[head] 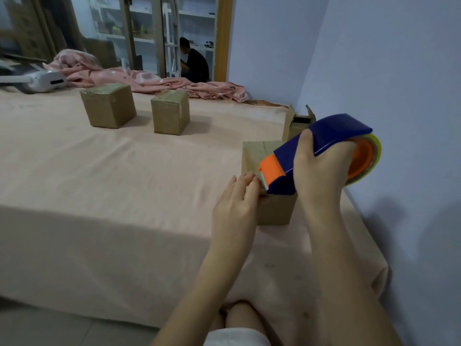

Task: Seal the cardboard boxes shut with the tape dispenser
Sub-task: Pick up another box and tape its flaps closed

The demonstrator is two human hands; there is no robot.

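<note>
Peach-sheeted bed (99,196) against a pale wall, boxes being taped.

Two closed boxes (108,106) and (170,112) stand well apart at the far side by a pink blanket (149,79); the nearest box (270,181) sits under the tape dispenser (321,148). Right hand (321,171) grips the dispenser's handle, its orange nose touching the box top. Left hand (237,206), fingers fairly straight, presses the box's near edge at the blade.

The blue-and-orange tape dispenser (321,151) is resting tilted in the right hand (319,176), its blade end touching the top of the near cardboard box (272,206). Two closed boxes (109,105) (170,111) are standing well beyond the left hand (237,206); an open box (295,124) is sitting behind the dispenser.
</note>
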